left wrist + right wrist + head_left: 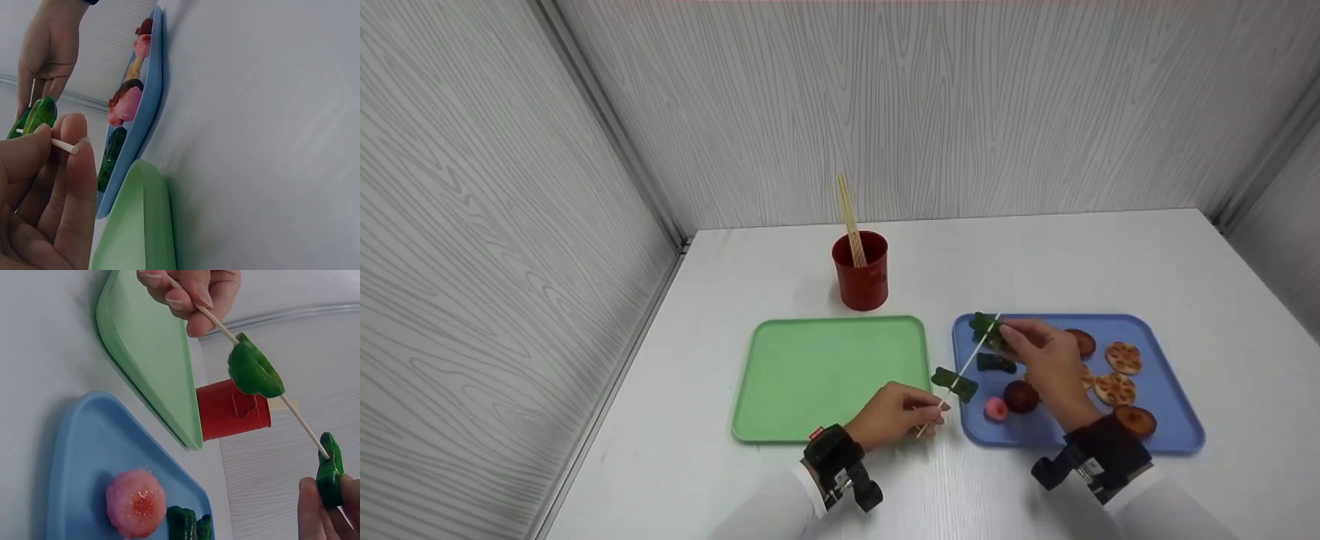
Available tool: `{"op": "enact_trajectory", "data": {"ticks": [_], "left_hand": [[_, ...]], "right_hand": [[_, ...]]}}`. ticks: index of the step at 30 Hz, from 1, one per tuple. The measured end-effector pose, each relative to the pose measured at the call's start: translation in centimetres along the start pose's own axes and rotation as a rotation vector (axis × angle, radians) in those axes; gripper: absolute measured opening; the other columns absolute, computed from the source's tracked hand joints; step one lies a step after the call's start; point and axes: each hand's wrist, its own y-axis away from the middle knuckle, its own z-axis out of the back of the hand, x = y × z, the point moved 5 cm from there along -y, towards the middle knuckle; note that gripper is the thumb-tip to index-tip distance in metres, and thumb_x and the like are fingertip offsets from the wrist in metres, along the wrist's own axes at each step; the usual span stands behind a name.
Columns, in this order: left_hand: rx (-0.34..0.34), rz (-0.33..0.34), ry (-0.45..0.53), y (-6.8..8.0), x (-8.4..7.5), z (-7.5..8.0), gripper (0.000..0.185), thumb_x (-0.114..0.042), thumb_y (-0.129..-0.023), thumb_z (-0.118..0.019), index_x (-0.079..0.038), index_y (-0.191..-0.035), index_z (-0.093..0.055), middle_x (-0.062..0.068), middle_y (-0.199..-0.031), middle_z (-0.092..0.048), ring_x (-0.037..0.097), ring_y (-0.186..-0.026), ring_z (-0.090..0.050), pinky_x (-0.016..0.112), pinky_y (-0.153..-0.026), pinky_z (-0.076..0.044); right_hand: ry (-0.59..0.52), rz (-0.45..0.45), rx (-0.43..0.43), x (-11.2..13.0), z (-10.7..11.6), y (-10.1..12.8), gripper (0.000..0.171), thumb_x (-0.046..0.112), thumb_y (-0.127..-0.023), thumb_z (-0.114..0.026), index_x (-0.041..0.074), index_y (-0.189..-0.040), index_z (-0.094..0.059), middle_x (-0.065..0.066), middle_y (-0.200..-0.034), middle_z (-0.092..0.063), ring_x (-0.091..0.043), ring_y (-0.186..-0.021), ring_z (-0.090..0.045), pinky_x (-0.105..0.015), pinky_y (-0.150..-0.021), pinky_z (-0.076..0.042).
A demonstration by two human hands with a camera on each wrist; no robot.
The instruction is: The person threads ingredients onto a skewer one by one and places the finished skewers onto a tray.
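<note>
My left hand pinches the lower end of a thin wooden skewer between thumb and fingers. A green pepper piece is threaded partway along it, also plain in the right wrist view, where the pepper piece sits clear of both hands. At the skewer's upper end, above the blue tray, my right hand pinches a second green pepper piece with its fingertips. The skewer meets this second piece. In the left wrist view the skewer's blunt end sticks out past the left fingertips.
On the blue tray lie lotus root slices, brown round pieces, a pink piece and a dark green pepper piece. A green tray lies left. Behind it stands a red cup holding several skewers.
</note>
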Motion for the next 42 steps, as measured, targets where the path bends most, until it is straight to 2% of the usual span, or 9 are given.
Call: {"op": "enact_trajectory", "data": {"ticks": [3,9,14,19,23,32,37,42], "left_hand": [[-0.004,-0.008,-0.001,-0.1,-0.2,0.0,0.019,-0.003,-0.093,-0.064,0.007,-0.107,-0.071,0.021,-0.091,-0.072,0.010,-0.065,-0.064,0.019,-0.059,-0.051],[0.006,-0.016,-0.027,-0.1,-0.3,0.1,0.021,-0.004,-0.093,-0.064,0.008,-0.109,-0.070,0.026,-0.095,-0.070,0.011,-0.067,-0.066,0.018,-0.059,-0.051],[0.010,-0.031,-0.043,-0.1,-0.4,0.2,0.021,-0.005,-0.093,-0.064,0.009,-0.109,-0.070,0.024,-0.093,-0.071,0.007,-0.065,-0.064,0.016,-0.059,-0.049],[-0.002,-0.055,-0.045,-0.3,-0.8,0.3,0.022,-0.005,-0.094,-0.063,0.009,-0.110,-0.069,0.019,-0.092,-0.072,0.007,-0.066,-0.062,0.017,-0.060,-0.049],[-0.013,-0.051,-0.055,-0.4,-1.0,0.3,0.022,-0.007,-0.094,-0.064,0.006,-0.110,-0.070,0.015,-0.091,-0.072,0.007,-0.067,-0.063,0.019,-0.061,-0.051],[-0.017,-0.058,-0.077,-0.3,-0.8,0.4,0.021,-0.006,-0.094,-0.063,0.006,-0.110,-0.070,0.017,-0.096,-0.072,0.006,-0.067,-0.063,0.017,-0.059,-0.049],[-0.019,-0.057,-0.072,-0.3,-0.7,0.4,0.021,-0.006,-0.094,-0.063,0.007,-0.110,-0.070,0.018,-0.094,-0.072,0.006,-0.066,-0.063,0.017,-0.059,-0.049],[-0.023,-0.057,-0.086,-0.2,-0.7,0.4,0.021,-0.007,-0.094,-0.064,0.005,-0.109,-0.071,0.011,-0.092,-0.073,0.006,-0.067,-0.063,0.017,-0.060,-0.051]], "right_hand": [[-0.006,-0.004,0.007,-0.2,-0.5,0.3,0.035,0.020,-0.094,-0.066,-0.007,-0.115,-0.065,-0.012,-0.104,-0.070,-0.012,-0.087,-0.071,-0.028,-0.078,-0.057],[-0.002,-0.036,0.004,-0.6,-1.2,0.7,0.036,0.021,-0.094,-0.066,-0.007,-0.116,-0.065,-0.010,-0.102,-0.071,-0.011,-0.085,-0.071,-0.028,-0.078,-0.057],[0.010,-0.003,0.012,-0.7,-1.4,0.9,0.031,0.017,-0.093,-0.067,-0.006,-0.113,-0.067,-0.015,-0.102,-0.071,-0.013,-0.084,-0.071,-0.028,-0.077,-0.057],[0.066,0.034,0.039,-0.6,-2.2,1.3,0.025,0.015,-0.094,-0.066,-0.005,-0.109,-0.069,-0.019,-0.102,-0.071,-0.013,-0.082,-0.071,-0.026,-0.075,-0.057],[0.077,0.017,0.060,-0.7,-2.9,1.9,0.021,0.011,-0.094,-0.065,-0.004,-0.109,-0.069,-0.018,-0.102,-0.070,-0.013,-0.082,-0.071,-0.026,-0.075,-0.057],[0.041,0.027,0.065,-1.1,-3.5,2.2,0.016,0.004,-0.093,-0.065,-0.006,-0.105,-0.069,-0.019,-0.097,-0.071,-0.015,-0.079,-0.071,-0.028,-0.073,-0.058],[0.074,0.036,0.068,-1.2,-3.6,2.3,0.017,0.004,-0.093,-0.065,-0.005,-0.106,-0.069,-0.020,-0.098,-0.071,-0.014,-0.079,-0.071,-0.027,-0.073,-0.058],[0.123,0.054,0.071,-1.1,-3.6,2.2,0.016,0.004,-0.092,-0.066,-0.002,-0.107,-0.069,-0.018,-0.097,-0.071,-0.014,-0.079,-0.070,-0.026,-0.072,-0.058]]}}
